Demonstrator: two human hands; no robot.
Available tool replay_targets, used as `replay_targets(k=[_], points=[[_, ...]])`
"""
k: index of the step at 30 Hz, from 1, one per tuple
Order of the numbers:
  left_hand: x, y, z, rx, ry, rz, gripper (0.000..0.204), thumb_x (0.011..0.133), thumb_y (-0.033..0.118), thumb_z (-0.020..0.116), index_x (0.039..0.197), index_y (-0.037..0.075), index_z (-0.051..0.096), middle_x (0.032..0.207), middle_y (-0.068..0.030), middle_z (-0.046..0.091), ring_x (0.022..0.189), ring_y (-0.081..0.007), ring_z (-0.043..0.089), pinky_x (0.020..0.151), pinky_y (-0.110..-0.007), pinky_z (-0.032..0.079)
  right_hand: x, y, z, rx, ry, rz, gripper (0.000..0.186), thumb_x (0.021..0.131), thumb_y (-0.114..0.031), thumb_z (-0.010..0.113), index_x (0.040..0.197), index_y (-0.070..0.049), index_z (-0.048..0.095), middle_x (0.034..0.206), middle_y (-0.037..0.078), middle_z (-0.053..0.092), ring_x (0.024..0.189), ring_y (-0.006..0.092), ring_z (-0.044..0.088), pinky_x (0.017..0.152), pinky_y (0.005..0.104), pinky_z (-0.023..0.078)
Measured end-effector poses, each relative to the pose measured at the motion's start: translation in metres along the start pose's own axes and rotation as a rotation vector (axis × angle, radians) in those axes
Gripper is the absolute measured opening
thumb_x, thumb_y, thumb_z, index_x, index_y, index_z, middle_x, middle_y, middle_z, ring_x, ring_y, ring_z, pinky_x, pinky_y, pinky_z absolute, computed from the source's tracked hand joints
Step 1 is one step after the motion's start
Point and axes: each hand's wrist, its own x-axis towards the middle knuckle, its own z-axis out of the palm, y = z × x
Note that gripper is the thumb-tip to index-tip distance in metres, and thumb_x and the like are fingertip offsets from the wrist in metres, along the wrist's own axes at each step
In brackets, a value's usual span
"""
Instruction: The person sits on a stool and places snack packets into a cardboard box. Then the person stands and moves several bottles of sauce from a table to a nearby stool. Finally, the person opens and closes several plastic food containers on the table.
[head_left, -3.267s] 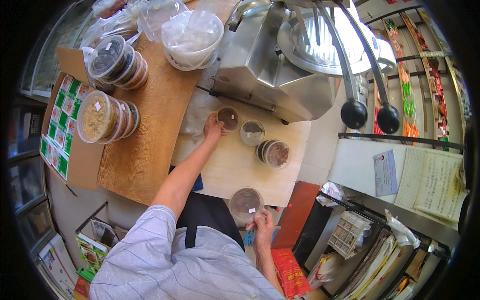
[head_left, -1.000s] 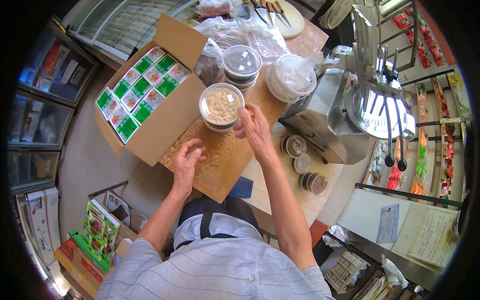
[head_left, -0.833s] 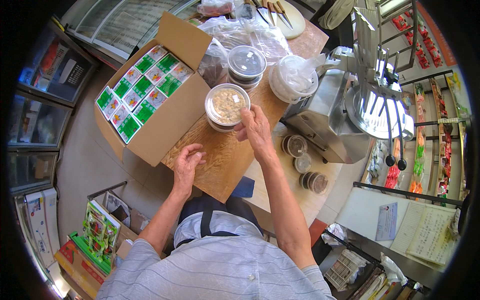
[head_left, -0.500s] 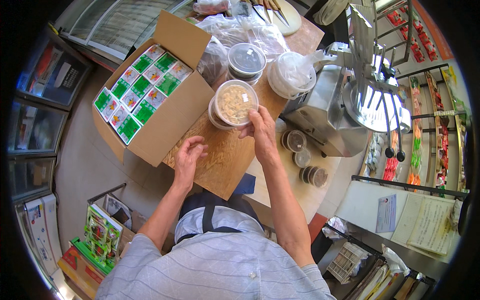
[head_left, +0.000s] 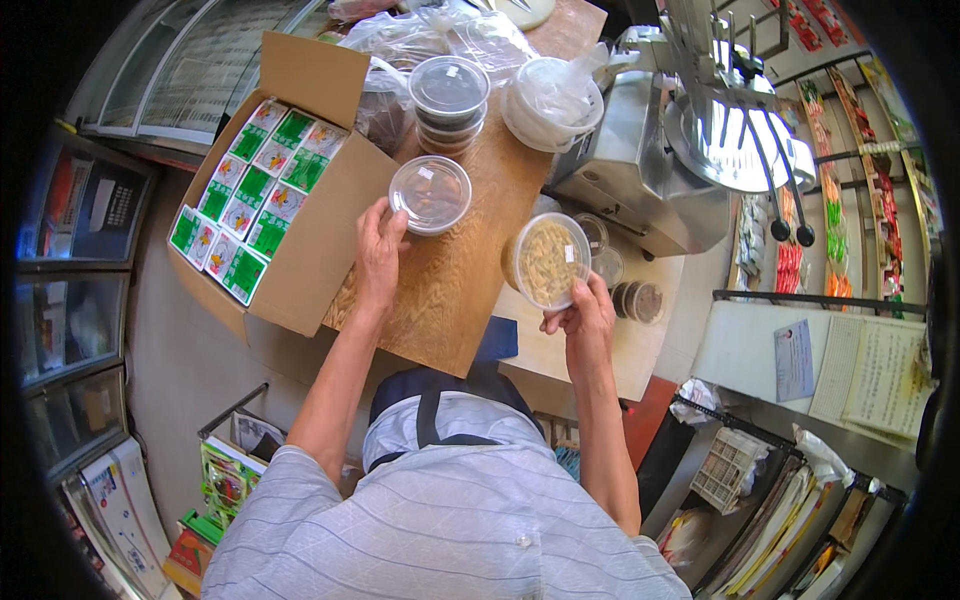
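Note:
My right hand [head_left: 583, 325] grips a round clear tub of yellowish food [head_left: 548, 262] by its near right edge, tilted and held up over the lower light-coloured surface. At the wooden table, my left hand [head_left: 379, 250] is closed at the left edge of a clear lidded plastic tub [head_left: 430, 197] with a small white label; its contents are hard to make out. Just beyond it stands a stack of round tubs [head_left: 449, 100] with dark contents.
An opened cardboard box [head_left: 330, 215] of green-and-white packets stands left of the wooden table [head_left: 440, 310]. A metal slicing machine [head_left: 640, 175] is at right. White plastic bowls [head_left: 553, 105] sit behind. Small round tubs [head_left: 638, 300] rest on the lower surface.
My right hand has lifted the tub of yellowish food off the one beneath and carried it right and nearer. My left hand has moved forward to the tub left on the table.

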Motion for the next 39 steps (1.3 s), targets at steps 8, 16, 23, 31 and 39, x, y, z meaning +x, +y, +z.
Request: replay_targets(k=[8, 16, 23, 31, 39], points=[[0.038, -0.012, 0.007, -0.001, -0.084, -0.098, 0.056, 0.095, 0.045, 0.057, 0.134, 0.005, 0.052, 0.127, -0.0113, 0.056, 0.118, -0.0216, 0.054, 0.091, -0.04, 0.049, -0.045, 0.039, -0.042, 0.051, 0.13, 0.103, 0.029, 0.101, -0.026, 0.047, 0.114, -0.001, 0.052, 0.074, 0.012, 0.064, 0.052, 0.0138, 0.058, 0.053, 0.0278, 0.052], [0.03, -0.002, 0.009, -0.192, -0.18, -0.167, 0.047, 0.098, 0.041, 0.052, 0.136, 0.013, 0.051, 0.128, -0.0069, 0.059, 0.113, -0.0206, 0.06, 0.088, -0.042, 0.053, -0.061, 0.058, -0.05, 0.11, 0.169, 0.139, 0.03, 0.101, -0.025, 0.047, 0.117, -0.001, 0.051, 0.075, 0.012, 0.064, 0.052, 0.0135, 0.059, 0.053, 0.0266, 0.053], [0.023, -0.007, 0.004, -0.317, -0.144, -0.178, 0.046, 0.099, 0.036, 0.052, 0.137, 0.009, 0.049, 0.128, -0.0081, 0.06, 0.113, -0.0215, 0.061, 0.091, -0.043, 0.054, -0.06, 0.058, -0.047, 0.128, 0.167, 0.137, 0.031, 0.101, -0.025, 0.047, 0.119, 0.0, 0.05, 0.076, 0.012, 0.065, 0.052, 0.0135, 0.059, 0.052, 0.026, 0.053], [0.026, -0.009, 0.008, -0.275, -0.113, -0.208, 0.044, 0.1, 0.036, 0.051, 0.134, 0.009, 0.052, 0.123, -0.0079, 0.062, 0.109, -0.0205, 0.063, 0.087, -0.041, 0.056, -0.061, 0.06, -0.052, 0.143, 0.163, 0.131, 0.034, 0.1, -0.027, 0.049, 0.122, 0.0, 0.05, 0.076, 0.012, 0.065, 0.053, 0.013, 0.059, 0.054, 0.0259, 0.053], [0.025, -0.008, 0.016, -0.177, -0.046, -0.184, 0.047, 0.096, 0.042, 0.054, 0.133, 0.012, 0.053, 0.125, -0.0076, 0.059, 0.111, -0.0213, 0.06, 0.085, -0.04, 0.056, -0.061, 0.055, -0.054, 0.141, 0.16, 0.132, 0.034, 0.101, -0.026, 0.049, 0.122, 0.0, 0.05, 0.076, 0.011, 0.065, 0.054, 0.0123, 0.059, 0.054, 0.0259, 0.053]])
